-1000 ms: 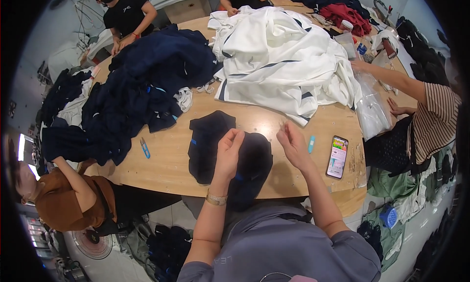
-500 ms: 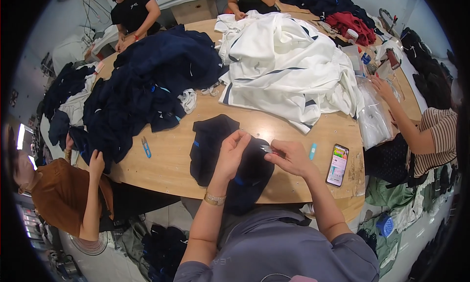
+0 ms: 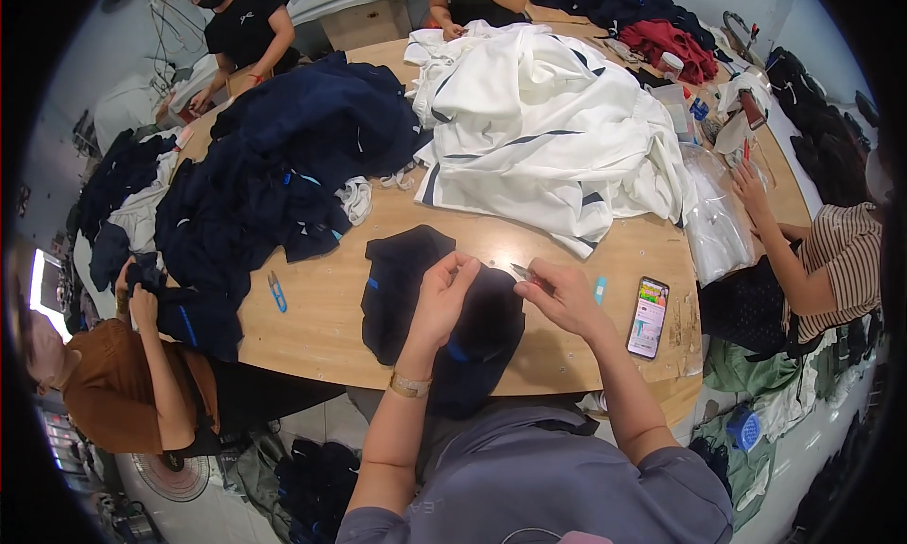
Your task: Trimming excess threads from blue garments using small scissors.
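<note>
A navy garment (image 3: 406, 260) with blue strips lies in front of me, hanging over the table's near edge. My left hand (image 3: 442, 303) is above its middle, thumb and fingers pinched together. Whether they hold a thread or the cloth's edge is too small to make out. Closed around small thread snips (image 3: 520, 271) with a bit of red showing, my right hand (image 3: 564, 298) is just right of the garment. The snips' metal tips point left toward my left hand, a short gap apart from it.
On the wooden table (image 3: 312, 341) lie blue-handled snips (image 3: 277, 293), a light blue stick-shaped item (image 3: 599, 290) and a lit phone (image 3: 649, 317). Behind are piles of navy garments (image 3: 302, 119) and white garments (image 3: 548, 119). Co-workers are at left, right and the far side.
My right hand has turned slightly, and the snips' tips look closer together. The co-worker at left has drawn navy cloth nearer; the one at right has raised a hand with something red.
</note>
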